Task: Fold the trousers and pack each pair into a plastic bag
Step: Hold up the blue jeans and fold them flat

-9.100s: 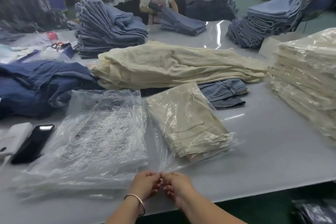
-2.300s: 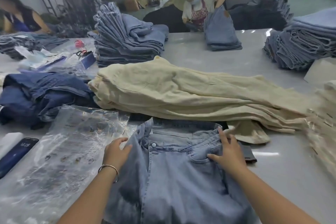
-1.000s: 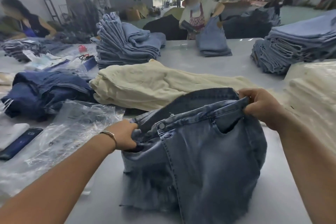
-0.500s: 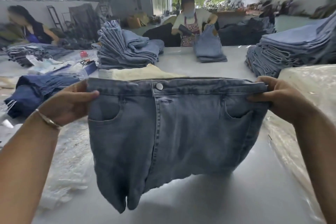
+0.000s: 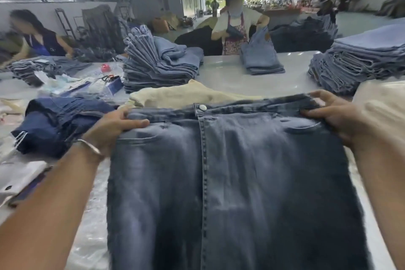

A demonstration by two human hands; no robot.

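Observation:
A pair of blue denim trousers (image 5: 230, 182) is stretched out in front of me, front side up, with its metal button at the top centre. My left hand (image 5: 114, 127) grips the left end of the waistband, thumb on top. At the right end my right hand (image 5: 335, 116) grips the waistband the same way. The legs run down out of the picture. Clear plastic bags (image 5: 87, 237) lie on the table under my left forearm, partly hidden. A pile of cream trousers (image 5: 186, 96) lies just beyond the waistband.
Dark blue jeans (image 5: 59, 123) are heaped at the left. A phone and white box (image 5: 19, 177) lie near my left arm. Tall stacks of folded jeans (image 5: 157, 66) (image 5: 361, 61) stand farther back. Bagged cream trousers (image 5: 381, 105) sit at the right. Other people work across the table.
The trousers, held up by the waistband half a second ago, have come down and forward and now spread out flatter and closer to me. Both hands keep their hold on the waistband.

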